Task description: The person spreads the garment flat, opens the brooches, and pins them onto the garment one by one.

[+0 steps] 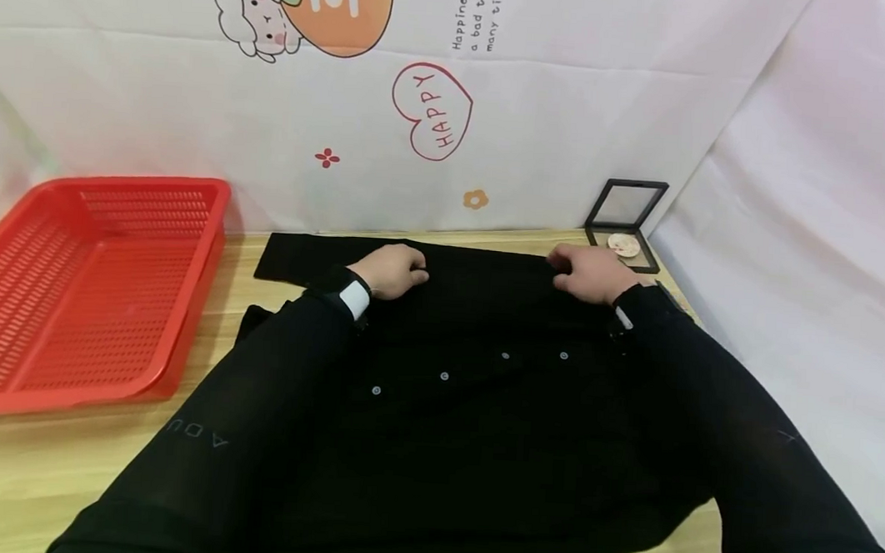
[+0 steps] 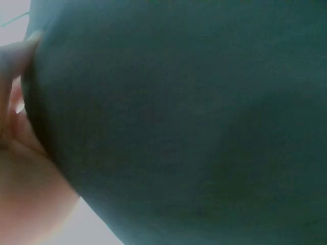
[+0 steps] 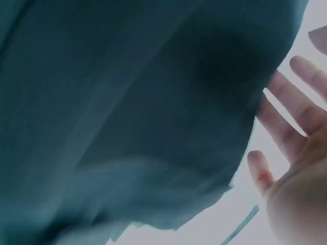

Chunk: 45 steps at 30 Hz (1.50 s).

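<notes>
A black buttoned shirt (image 1: pixel 464 445) lies spread on the table, a row of small buttons across its middle. A flat black strip of its cloth runs along the far side, past the left of the body. My left hand (image 1: pixel 388 270) rests on that strip with loosely bent fingers. Dark cloth fills most of the left wrist view, my fingers (image 2: pixel 18 56) right at its edge. Farther right, my right hand (image 1: pixel 595 274) is over the strip's other end. Its fingers (image 3: pixel 294 102) are spread beside the cloth edge in the right wrist view.
A red plastic basket (image 1: pixel 173 329) stands at the left. At the far right corner, behind my right hand, sits an open black-framed case (image 1: pixel 595 203) with a round pale piece (image 1: pixel 623 245) in it. A printed white curtain (image 1: pixel 554 149) borders the table's back.
</notes>
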### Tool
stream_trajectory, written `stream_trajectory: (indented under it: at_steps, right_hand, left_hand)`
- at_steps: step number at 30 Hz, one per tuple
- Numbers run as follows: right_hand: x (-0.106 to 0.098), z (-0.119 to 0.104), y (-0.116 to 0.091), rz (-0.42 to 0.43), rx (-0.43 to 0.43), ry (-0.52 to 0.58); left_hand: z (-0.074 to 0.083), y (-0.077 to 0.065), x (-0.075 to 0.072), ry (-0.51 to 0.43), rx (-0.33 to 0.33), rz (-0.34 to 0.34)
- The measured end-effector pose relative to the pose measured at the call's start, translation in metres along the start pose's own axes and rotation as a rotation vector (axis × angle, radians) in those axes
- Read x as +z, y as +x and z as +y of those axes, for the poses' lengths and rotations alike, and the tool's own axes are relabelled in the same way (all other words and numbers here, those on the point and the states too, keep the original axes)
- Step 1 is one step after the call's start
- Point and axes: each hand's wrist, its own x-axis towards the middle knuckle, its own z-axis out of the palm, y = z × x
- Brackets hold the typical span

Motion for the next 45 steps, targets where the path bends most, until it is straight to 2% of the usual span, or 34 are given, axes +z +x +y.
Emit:
stream_trajectory:
  at_steps: [2, 4, 9, 11, 12, 13, 15, 19, 24, 26, 28, 29, 31, 33, 35, 37, 39, 42, 45]
  right_hand:
    - [0.003, -0.017, 0.007, -0.028, -0.02, 0.035]
    - [0.007, -0.031, 0.013, -0.064, -0.032, 0.059]
    - [0.014, -0.043, 0.024, -0.098, -0.026, 0.026]
    - [0.014, -0.041, 0.026, -0.091, -0.013, 0.054]
    - [0.014, -0.04, 0.026, -0.082, -0.007, 0.075]
    - [0.014, -0.038, 0.027, -0.074, 0.004, 0.105]
    - [0.013, -0.035, 0.029, -0.053, 0.004, 0.161]
    - [0.016, -0.029, 0.033, -0.006, -0.002, 0.19]
    - [0.022, -0.025, 0.038, 0.079, 0.051, 0.09]
    - [0.024, -0.028, 0.038, 0.104, 0.116, 0.036]
    - [0.025, -0.031, 0.038, 0.114, 0.183, -0.009]
    - [0.026, -0.033, 0.037, 0.112, 0.21, -0.021]
    - [0.025, -0.038, 0.033, 0.104, 0.244, -0.04]
    - [0.025, -0.042, 0.03, 0.09, 0.239, -0.061]
    - [0.024, -0.045, 0.026, 0.059, 0.223, -0.074]
    - [0.022, -0.048, 0.023, -0.013, 0.212, -0.083]
    - [0.021, -0.05, 0.02, -0.112, 0.21, -0.084]
    - [0.018, -0.052, 0.016, -0.228, 0.216, -0.075]
    - [0.016, -0.053, 0.012, -0.272, 0.231, -0.075]
  left_hand:
    - [-0.007, -0.004, -0.004, -0.015, -0.013, 0.015]
    - [-0.013, -0.009, -0.011, -0.039, -0.022, -0.033]
    - [-0.031, -0.025, -0.034, -0.074, -0.092, -0.313]
    - [-0.039, -0.03, -0.044, -0.072, -0.1, -0.368]
    - [-0.041, -0.033, -0.05, -0.082, -0.099, -0.371]
    - [-0.045, -0.036, -0.054, -0.082, -0.093, -0.356]
    - [-0.051, -0.04, -0.062, -0.07, -0.09, -0.284]
    - [-0.065, -0.042, -0.062, 0.03, -0.113, -0.069]
    - [-0.082, -0.038, -0.045, 0.228, -0.16, 0.208]
    - [-0.087, -0.038, -0.039, 0.289, -0.217, 0.307]
    - [-0.09, -0.039, -0.035, 0.305, -0.283, 0.368]
    - [-0.091, -0.039, -0.034, 0.3, -0.308, 0.374]
    - [-0.092, -0.041, -0.033, 0.282, -0.344, 0.338]
    - [-0.094, -0.043, -0.034, 0.246, -0.367, 0.244]
    - [-0.097, -0.046, -0.037, 0.233, -0.363, 0.149]
    - [-0.101, -0.049, -0.041, 0.216, -0.354, 0.105]
    - [-0.104, -0.052, -0.044, 0.203, -0.335, 0.105]
    - [-0.11, -0.056, -0.047, 0.192, -0.316, 0.17]
    - [-0.112, -0.058, -0.047, 0.2, -0.331, 0.251]
